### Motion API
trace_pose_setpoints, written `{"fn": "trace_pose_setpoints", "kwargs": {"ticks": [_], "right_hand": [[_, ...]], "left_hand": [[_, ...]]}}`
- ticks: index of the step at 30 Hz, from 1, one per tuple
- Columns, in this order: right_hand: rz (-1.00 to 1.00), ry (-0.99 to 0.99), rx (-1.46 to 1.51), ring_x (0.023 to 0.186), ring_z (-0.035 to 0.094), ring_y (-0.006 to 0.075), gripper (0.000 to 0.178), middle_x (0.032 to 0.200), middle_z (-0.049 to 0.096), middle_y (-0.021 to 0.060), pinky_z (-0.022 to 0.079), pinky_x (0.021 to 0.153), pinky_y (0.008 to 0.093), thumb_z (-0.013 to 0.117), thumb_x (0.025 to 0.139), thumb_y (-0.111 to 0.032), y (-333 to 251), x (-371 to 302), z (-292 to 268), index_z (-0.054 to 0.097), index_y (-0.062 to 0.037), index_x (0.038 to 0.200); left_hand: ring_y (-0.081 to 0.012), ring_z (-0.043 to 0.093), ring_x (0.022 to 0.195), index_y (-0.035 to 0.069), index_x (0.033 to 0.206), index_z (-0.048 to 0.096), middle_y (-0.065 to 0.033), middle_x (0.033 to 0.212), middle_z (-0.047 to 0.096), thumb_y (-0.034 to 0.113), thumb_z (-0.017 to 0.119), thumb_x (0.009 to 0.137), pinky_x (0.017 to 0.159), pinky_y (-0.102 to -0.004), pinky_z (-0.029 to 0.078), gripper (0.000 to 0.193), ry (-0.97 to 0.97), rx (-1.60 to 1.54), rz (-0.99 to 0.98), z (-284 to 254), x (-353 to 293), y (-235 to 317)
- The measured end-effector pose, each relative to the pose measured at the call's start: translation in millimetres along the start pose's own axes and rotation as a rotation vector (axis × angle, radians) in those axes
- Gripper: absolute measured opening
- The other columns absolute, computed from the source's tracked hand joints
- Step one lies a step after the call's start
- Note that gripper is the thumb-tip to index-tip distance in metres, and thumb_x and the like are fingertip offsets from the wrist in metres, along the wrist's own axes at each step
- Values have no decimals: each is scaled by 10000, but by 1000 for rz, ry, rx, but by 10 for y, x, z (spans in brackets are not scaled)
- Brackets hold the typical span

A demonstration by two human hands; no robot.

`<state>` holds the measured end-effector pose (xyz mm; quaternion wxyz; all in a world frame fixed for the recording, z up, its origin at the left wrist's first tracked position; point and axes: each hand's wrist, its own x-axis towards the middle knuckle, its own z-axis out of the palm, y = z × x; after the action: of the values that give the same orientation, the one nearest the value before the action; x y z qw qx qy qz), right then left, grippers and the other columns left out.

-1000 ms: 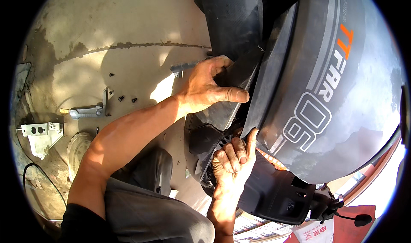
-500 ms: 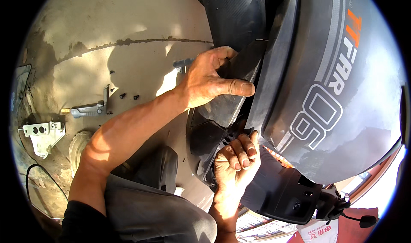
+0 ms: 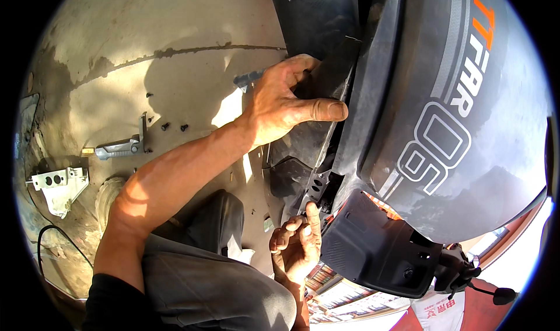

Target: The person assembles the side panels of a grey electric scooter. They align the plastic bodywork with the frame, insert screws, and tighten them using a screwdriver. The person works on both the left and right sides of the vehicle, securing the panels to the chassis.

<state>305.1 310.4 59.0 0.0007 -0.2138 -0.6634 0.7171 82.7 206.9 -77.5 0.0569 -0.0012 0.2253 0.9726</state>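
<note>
My left hand (image 3: 286, 100) grips a long black plastic panel (image 3: 335, 80) on the underside of a grey vehicle body. Its thumb lies across the panel's edge, while the fingertips are hidden behind it. Lower down, my right hand (image 3: 297, 243) is apart from the panel, palm showing, with one finger stretched upward and the others loosely curled. I see nothing held in it. Just above that finger is a metal bracket with holes (image 3: 317, 185), set beside the grey body cover (image 3: 431, 109). A black plastic housing (image 3: 373, 243) is just right of this hand.
Several dark screws (image 3: 165, 126) lie on the concrete floor at left, near a silver lever-like part (image 3: 119, 149) and a pale metal bracket (image 3: 60, 185). A black cable (image 3: 46, 229) curves at far left. A mirror (image 3: 503, 296) juts out at lower right.
My right hand has dropped down and left, away from the panel's lower end, uncovering the holed bracket; one finger has straightened. The left hand keeps its grip. The view has shifted slightly.
</note>
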Motion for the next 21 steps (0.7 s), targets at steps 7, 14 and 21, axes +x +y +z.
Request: {"fn": "trace_pose_setpoints", "kwargs": {"ticks": [7, 14, 21], "right_hand": [[407, 407, 416, 1138, 642, 258, 459, 1287, 684, 120, 516, 987, 428, 714, 1007, -288, 1268, -651, -1497, 604, -94, 1409], [6, 383, 706, 1421, 513, 299, 934, 1512, 571, 124, 405, 1159, 459, 878, 803, -569, 1836, -242, -2283, 508, -82, 1508], [-110, 271, 909, 1461, 485, 298, 1161, 1558, 541, 120, 425, 1158, 475, 950, 623, -620, 2187, -13, -2389, 487, -55, 1525]], "left_hand": [[-120, 604, 881, -9, 1152, 674, -28, 909, 662, 420, 965, 752, 795, -300, 494, 655, -1, -101, 106, 129, -29, -23], [-117, 654, 908, -57, 1246, 640, -71, 986, 713, 355, 898, 847, 837, -274, 520, 630, 25, -41, 143, 145, -62, -44], [-116, 660, 935, -35, 1264, 643, -53, 1017, 716, 369, 861, 894, 861, -275, 522, 590, -20, -133, 150, 172, -117, -23]]}}
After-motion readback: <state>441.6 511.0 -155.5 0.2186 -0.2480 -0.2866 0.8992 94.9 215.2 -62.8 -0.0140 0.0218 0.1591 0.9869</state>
